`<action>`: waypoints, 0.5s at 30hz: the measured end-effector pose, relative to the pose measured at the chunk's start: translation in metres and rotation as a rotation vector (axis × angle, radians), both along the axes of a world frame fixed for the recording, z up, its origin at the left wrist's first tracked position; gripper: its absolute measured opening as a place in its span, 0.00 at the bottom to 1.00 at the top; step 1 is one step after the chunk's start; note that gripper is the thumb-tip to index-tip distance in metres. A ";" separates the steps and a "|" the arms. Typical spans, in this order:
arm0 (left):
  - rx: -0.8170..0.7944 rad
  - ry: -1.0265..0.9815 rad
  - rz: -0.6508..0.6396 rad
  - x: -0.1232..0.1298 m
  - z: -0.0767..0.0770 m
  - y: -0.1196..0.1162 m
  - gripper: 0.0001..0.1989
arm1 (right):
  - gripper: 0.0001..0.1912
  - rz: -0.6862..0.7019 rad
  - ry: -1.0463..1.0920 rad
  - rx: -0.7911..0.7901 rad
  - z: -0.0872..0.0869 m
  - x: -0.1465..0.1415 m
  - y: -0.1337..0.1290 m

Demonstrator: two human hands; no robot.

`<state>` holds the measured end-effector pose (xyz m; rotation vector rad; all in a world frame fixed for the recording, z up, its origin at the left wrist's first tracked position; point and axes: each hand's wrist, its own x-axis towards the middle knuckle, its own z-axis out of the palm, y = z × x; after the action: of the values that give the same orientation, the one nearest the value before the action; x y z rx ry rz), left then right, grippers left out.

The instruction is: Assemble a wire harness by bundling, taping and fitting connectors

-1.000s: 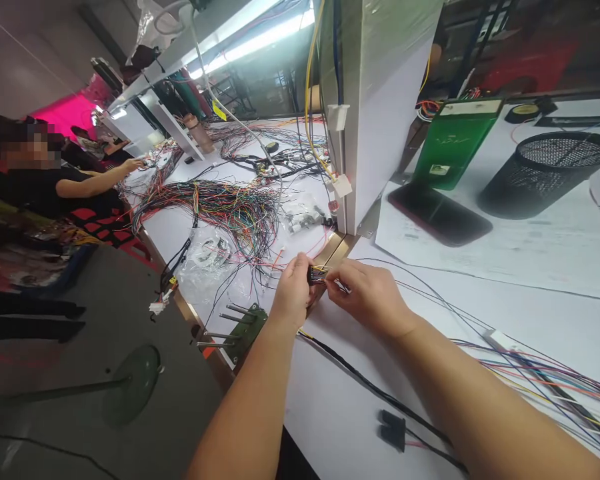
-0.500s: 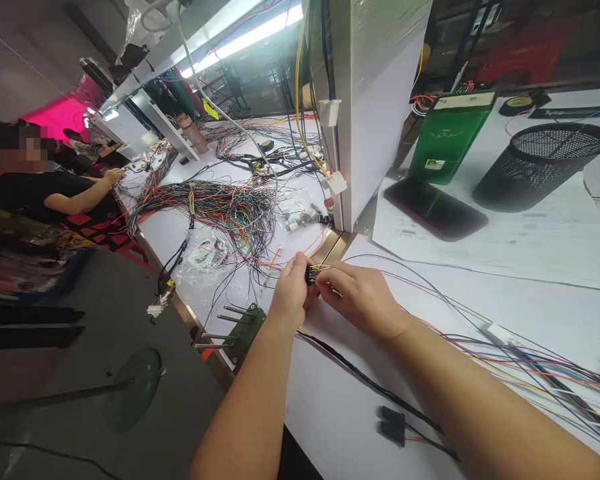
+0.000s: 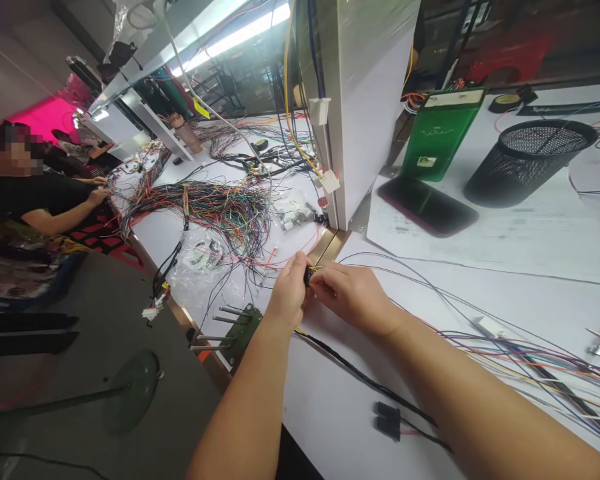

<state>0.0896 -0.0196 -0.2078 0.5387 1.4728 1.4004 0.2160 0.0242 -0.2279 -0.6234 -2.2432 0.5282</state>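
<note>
My left hand (image 3: pixel 291 288) is closed round a small black connector (image 3: pixel 308 275), seen partly between the fingers. Thin wires, a yellow one (image 3: pixel 315 268) among them, come out of the connector towards my right hand (image 3: pixel 353 293). That hand is pinched on a wire right beside the connector; its fingertips are mostly hidden. Under my forearms a black-sleeved cable (image 3: pixel 350 367) runs across the white table. A black plug housing (image 3: pixel 388 421) on a thin lead lies by my right forearm.
A green block with metal pins (image 3: pixel 243 330) stands at the table's left edge. Beyond lie a plastic bag (image 3: pixel 200 257) and a large wire bundle (image 3: pixel 215 203). To the right are a phone (image 3: pixel 427 205), a mesh cup (image 3: pixel 530 163) and loose wires (image 3: pixel 535 363). A co-worker (image 3: pixel 45 193) sits far left.
The view has shifted slightly, so the scene sits a little further left. My right fingers have closed in nearer to the connector, and less of the wires shows between my hands.
</note>
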 end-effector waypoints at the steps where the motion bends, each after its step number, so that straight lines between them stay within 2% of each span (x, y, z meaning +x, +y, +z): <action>1: 0.005 -0.026 -0.010 -0.001 0.001 0.000 0.20 | 0.08 0.005 0.013 0.015 0.001 0.001 0.000; 6: 0.055 -0.244 -0.075 -0.005 0.008 -0.003 0.19 | 0.06 -0.025 0.104 0.184 0.007 0.005 -0.002; 9: 0.078 -0.233 -0.043 -0.007 0.009 -0.002 0.19 | 0.14 -0.103 0.061 0.231 0.014 0.003 -0.002; 12: 0.131 0.036 0.020 -0.012 0.009 -0.003 0.19 | 0.22 -0.128 -0.204 0.060 0.030 -0.003 -0.006; 15: 0.214 0.577 0.030 -0.019 0.012 -0.009 0.19 | 0.16 -0.079 -0.444 -0.208 0.053 -0.009 -0.015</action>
<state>0.0702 -0.0281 -0.1955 1.1307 1.7878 1.5077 0.2072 0.0095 -0.1745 -1.0143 -2.5798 0.6368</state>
